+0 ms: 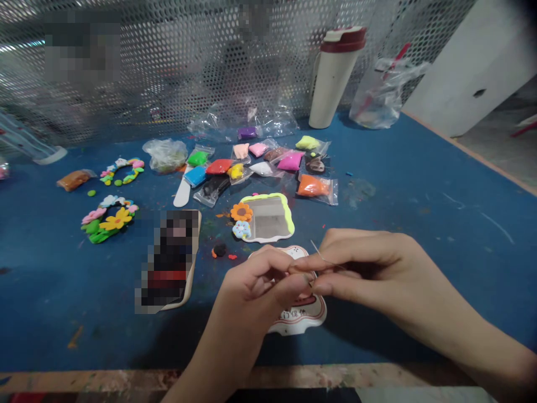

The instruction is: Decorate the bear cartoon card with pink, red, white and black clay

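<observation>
My left hand [260,291] and my right hand [369,268] meet at their fingertips over a white card [300,322] with red lines and dark writing. Both are closed in a pinch; whatever lies between the fingertips is too small or hidden to make out. A thin needle-like piece [318,251] sticks up and left from the fingers of my right hand. Just beyond the hands lies a small mirror [268,215] with a yellow-green clay edge. An orange flower [241,211] and a light blue flower [241,230] sit on its left side.
A phone [172,260] lies left of my hands. Two clay-decorated rings, one near [111,219] and one farther [122,171], are at the left. Several bagged clays, including orange [312,186], lie behind the mirror. A tall cup [335,78] and plastic bag [377,98] stand at the back.
</observation>
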A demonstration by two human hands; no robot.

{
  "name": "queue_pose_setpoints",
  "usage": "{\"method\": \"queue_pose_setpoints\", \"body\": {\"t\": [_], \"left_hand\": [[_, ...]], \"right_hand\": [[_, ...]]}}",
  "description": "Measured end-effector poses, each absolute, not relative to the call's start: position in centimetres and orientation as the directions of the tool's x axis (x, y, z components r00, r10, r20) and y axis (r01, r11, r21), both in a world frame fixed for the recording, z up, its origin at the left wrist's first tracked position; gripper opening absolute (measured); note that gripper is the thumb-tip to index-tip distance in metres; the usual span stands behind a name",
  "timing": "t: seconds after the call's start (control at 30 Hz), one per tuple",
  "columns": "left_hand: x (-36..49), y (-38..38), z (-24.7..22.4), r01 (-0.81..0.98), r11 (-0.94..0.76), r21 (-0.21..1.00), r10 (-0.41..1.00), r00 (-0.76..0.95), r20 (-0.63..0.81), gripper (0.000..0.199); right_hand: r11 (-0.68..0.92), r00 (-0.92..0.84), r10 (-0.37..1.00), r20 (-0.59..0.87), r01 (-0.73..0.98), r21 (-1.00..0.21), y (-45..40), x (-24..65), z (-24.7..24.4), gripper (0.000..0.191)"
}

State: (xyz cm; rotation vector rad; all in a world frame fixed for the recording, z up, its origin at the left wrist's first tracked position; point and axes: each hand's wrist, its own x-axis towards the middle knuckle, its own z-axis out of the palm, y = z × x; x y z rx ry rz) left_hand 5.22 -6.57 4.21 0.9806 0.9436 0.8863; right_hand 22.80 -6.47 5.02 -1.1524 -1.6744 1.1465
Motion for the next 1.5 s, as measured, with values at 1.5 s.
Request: {"method": "queue_pose_setpoints", "body": {"t": [1.5], "left_hand": [[1.6,-5.0,2.2,0.870,-0.462,-0.169,0.727,0.481,0.490,0.033]], "right_hand": [[0.270,-0.123,0.962,0.245,0.572,-0.775,-7.0,25.4,5.2,0.011]]}}
